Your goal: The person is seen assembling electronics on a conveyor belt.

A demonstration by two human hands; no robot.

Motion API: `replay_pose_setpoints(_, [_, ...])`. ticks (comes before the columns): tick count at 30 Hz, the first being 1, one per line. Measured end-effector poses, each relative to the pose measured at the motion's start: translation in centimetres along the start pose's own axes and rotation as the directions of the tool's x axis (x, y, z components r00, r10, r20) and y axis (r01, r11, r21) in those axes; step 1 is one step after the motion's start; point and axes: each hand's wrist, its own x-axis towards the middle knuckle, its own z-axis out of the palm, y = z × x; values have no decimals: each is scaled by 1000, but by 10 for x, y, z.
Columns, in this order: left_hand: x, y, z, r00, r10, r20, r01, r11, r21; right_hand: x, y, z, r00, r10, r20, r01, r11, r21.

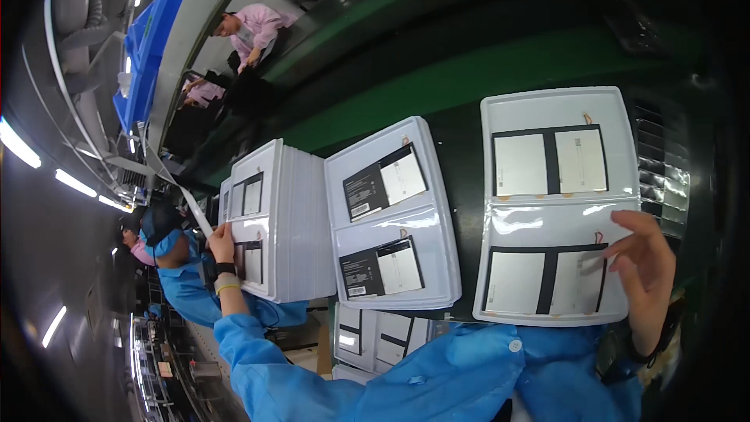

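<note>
My right hand [644, 266] hovers at the right edge of a white plastic tray [562, 206], fingers apart and holding nothing. Its fingertips are close to the end of a flat silver-and-black battery pack [516, 280]; contact cannot be told. Another such pack [582, 160] lies in the tray's upper compartment. My left hand [223, 244], with a black wristband, is closed at the left edge of a tall stack of white trays [301, 223]; its fingers are partly hidden. Between them leans a tray [391, 223] with two packs, their black label halves [361, 272] at the left.
More trays with packs [375, 336] stand low in front of me. A dark green work surface [445, 94] runs behind the trays. A person in blue [183, 277] is close at my left. People in pink [254, 31] work across the line. Blue bins [152, 35] are at upper left.
</note>
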Motion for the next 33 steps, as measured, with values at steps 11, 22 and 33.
replay_pose_setpoints(11, [13,-54,-8,985,-67,160,90,987,-135,21,65,-127,793,-208,-572,-208,791,-576])
replay_pose_setpoints(22, [46,-68,7,971,-25,239,-4,993,120,115,85,-152,794,-324,-514,-311,510,-802])
replay_pose_setpoints(33, [38,-72,-22,957,-70,281,-29,942,334,180,85,-152,898,-126,-422,-291,550,-783])
